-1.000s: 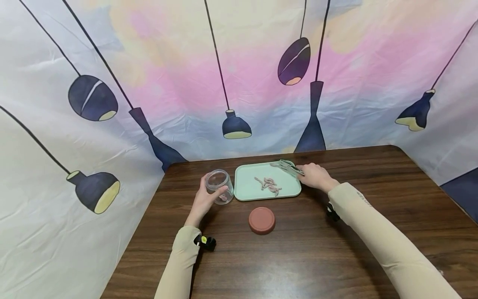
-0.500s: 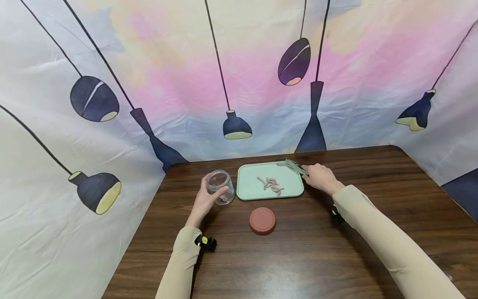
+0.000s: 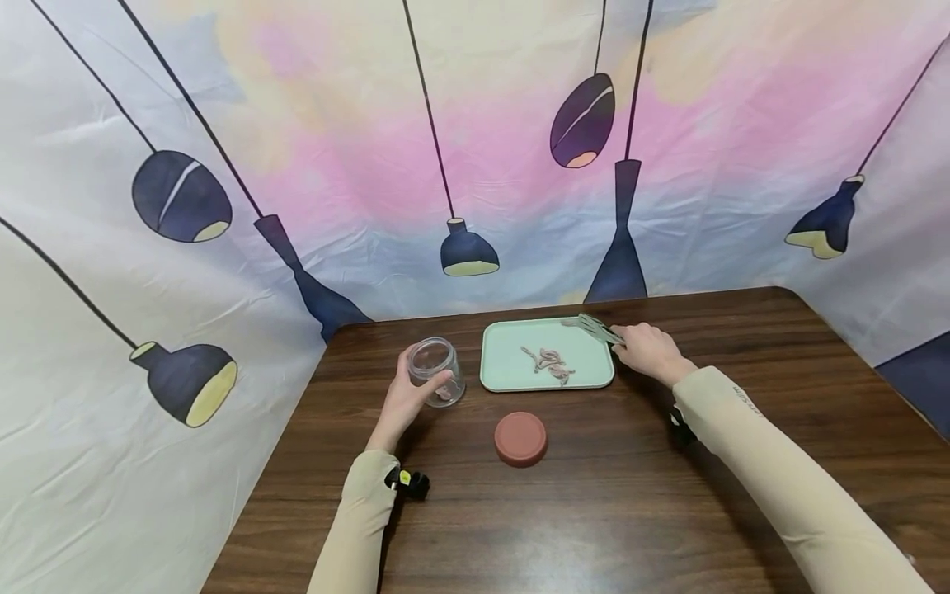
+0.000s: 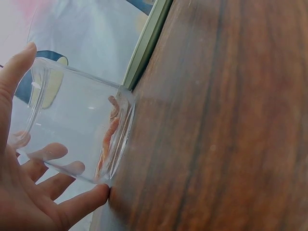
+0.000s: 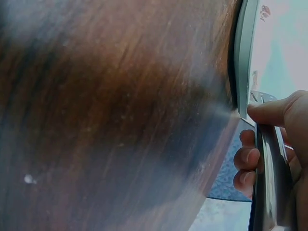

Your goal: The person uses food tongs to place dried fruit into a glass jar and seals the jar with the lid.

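Observation:
My left hand point(image 3: 404, 392) grips a clear jar point(image 4: 72, 115) standing upright and lidless on the table, thumb on one side and fingers round the other. Thin reddish-brown strips point(image 4: 109, 137) lie at the jar's bottom. In my right hand point(image 3: 649, 351) are metal tongs point(image 3: 596, 328), their slotted ends over the back right corner of a pale green tray point(image 3: 505, 379). The right thumb is close by the tray's rim in the right wrist view. Several similar curled strips point(image 3: 549, 360) lie mid-tray. Part of the tongs is hidden by the fingers.
A round reddish-brown lid point(image 3: 520, 438) lies on the wooden table point(image 3: 564, 528) in front of the tray. Behind the table hangs a cloth backdrop point(image 3: 356, 165) printed with lamps.
The tray with its strips has slid to the right, away from the jar. My right hand and the tongs have moved right with it. The left hand and jar stay in place.

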The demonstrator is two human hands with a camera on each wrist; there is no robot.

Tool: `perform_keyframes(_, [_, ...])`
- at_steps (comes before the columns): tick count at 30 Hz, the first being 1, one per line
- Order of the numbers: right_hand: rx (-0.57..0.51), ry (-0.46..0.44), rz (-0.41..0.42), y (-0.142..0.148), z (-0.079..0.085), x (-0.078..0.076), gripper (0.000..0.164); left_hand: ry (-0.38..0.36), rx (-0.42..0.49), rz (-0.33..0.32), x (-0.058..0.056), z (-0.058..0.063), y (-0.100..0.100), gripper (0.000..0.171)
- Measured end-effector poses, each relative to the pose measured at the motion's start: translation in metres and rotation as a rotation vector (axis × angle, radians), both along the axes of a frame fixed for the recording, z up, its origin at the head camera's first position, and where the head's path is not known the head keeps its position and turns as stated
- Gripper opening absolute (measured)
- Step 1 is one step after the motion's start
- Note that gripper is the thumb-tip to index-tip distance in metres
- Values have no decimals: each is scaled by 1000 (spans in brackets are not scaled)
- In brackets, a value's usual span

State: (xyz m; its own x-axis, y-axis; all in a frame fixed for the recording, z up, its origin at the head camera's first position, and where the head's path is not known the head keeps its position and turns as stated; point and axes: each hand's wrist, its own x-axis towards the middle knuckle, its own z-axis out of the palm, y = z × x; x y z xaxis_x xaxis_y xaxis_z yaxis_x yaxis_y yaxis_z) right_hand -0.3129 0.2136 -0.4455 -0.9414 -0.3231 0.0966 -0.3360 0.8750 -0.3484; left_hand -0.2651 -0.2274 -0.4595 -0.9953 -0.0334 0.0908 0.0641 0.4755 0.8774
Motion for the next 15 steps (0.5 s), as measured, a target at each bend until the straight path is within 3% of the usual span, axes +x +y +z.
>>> perform_keyframes(15, [11, -3, 22, 1, 0, -4, 48, 0, -12, 2, 1, -1, -1, 101])
